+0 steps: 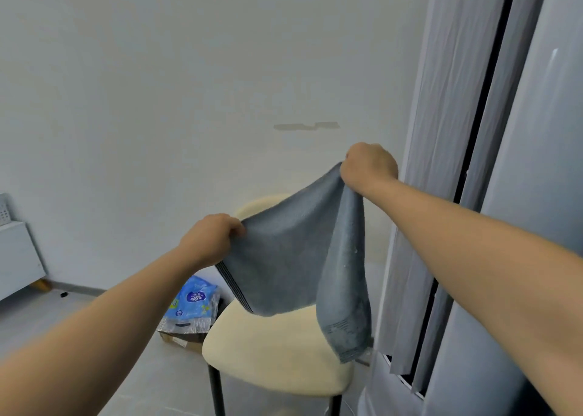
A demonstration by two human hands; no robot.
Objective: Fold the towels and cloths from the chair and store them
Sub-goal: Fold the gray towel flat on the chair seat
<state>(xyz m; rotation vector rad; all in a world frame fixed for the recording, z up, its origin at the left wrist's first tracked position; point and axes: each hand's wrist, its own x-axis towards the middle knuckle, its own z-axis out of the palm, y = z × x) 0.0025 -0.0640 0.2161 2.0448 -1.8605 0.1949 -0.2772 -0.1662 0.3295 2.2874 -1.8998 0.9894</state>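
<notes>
Above chair (277, 352), sagging grey-blue towel (284, 258)

Wall (157, 84): plain, pale grey-white, evenly lit; a small patch of darker, peeled-looking paint (306, 126) shows right of centre.
Floor (94, 321): grey and smooth, with faint tile lines.
Curtains (441, 163): grey, hanging in long folds at the right edge, with a dark gap between the panels.
Low cabinet (17, 258): pale grey, at the far left against the wall, raised on a wooden foot.
Floor clutter: a blue printed plastic packet (194, 302) lies on a flattened cardboard box (183, 340), near the wall.
Light: soft, diffuse, with no hard shadows.
</notes>
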